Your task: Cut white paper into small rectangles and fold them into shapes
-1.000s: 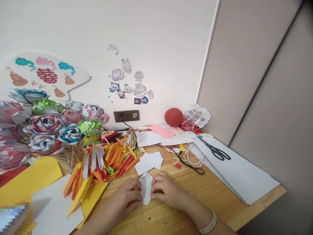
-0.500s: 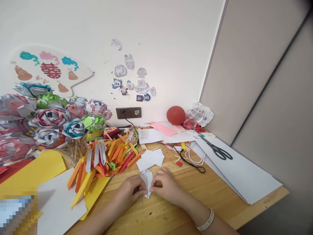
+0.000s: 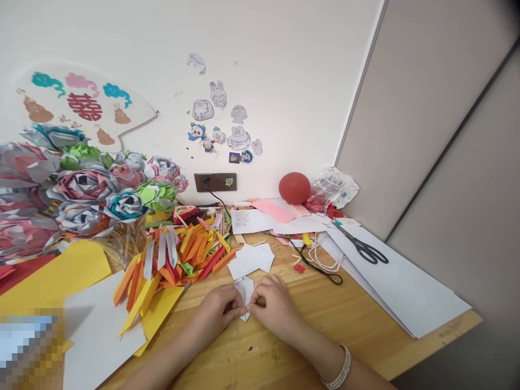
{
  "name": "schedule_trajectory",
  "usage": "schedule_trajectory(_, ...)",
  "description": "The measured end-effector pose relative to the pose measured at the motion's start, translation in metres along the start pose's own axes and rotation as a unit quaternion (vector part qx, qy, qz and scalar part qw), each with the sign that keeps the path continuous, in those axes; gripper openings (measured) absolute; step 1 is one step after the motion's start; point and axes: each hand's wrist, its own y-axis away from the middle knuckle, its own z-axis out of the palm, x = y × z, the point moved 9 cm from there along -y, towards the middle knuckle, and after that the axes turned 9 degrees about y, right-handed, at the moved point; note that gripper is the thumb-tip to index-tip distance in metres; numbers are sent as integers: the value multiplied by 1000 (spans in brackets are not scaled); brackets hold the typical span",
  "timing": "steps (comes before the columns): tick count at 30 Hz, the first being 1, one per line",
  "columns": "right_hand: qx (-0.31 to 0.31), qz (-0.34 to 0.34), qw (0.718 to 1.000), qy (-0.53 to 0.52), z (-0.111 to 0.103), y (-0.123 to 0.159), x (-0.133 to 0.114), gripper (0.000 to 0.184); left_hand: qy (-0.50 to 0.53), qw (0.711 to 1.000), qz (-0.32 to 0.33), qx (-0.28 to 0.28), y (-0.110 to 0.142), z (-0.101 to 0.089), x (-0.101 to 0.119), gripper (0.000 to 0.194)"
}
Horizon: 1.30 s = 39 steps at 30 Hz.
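Observation:
Between my two hands is a small piece of folded white paper (image 3: 246, 290) with a pointed lower end, near the middle of the table. My left hand (image 3: 223, 306) pinches its left edge with thumb and fingertips. From the other side, my right hand (image 3: 271, 303) pinches the right edge, its fingertips almost meeting the left ones. The fingers cover part of the paper's lower half. Just beyond lie several loose white paper pieces (image 3: 252, 258), overlapping one another.
Left of my hands spreads a pile of folded orange, yellow and red paper strips (image 3: 195, 249), with paper flowers (image 3: 87, 187) behind it. Scissors (image 3: 365, 246) rest on white sheets (image 3: 406, 287) at the right. A red balloon (image 3: 294, 187) and a black cord (image 3: 320, 269) are farther back.
My fingertips have drawn closer together on the folded paper, both hands staying in nearly the same place. The camera view has shifted slightly.

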Motion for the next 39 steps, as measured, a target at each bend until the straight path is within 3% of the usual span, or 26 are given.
schedule_trajectory(6,15,9,999,37,3,3,0,12,-2,1000,-4,7,-1,0,0,13)
schedule_trajectory(9,41,7,999,4,-3,5,0,10,-8,1000,-7,5,-2,1,-1,14)
schedule_trajectory(12,47,-75,995,-35,-11,13,-12,11,-15,1000,-9,4,-1,2,-3,12)
schedule_trajectory(16,32,-224,973,43,-15,31,-34,11,-37,999,-12,20,-1,-1,-7,11)
schedule_trajectory(22,-1,-326,935,141,-5,44,-45,10,-75,997,-15,28,-2,-4,-11,11)
schedule_trajectory(30,39,-249,941,226,-16,31,-31,14,-100,995,-20,12,-2,-5,-4,8)
schedule_trajectory(36,34,-339,921,189,-13,47,-54,10,-109,994,-23,15,-1,-7,-3,15)
schedule_trajectory(39,18,-335,925,177,-7,48,-54,11,-133,990,-32,37,1,-14,-4,21)
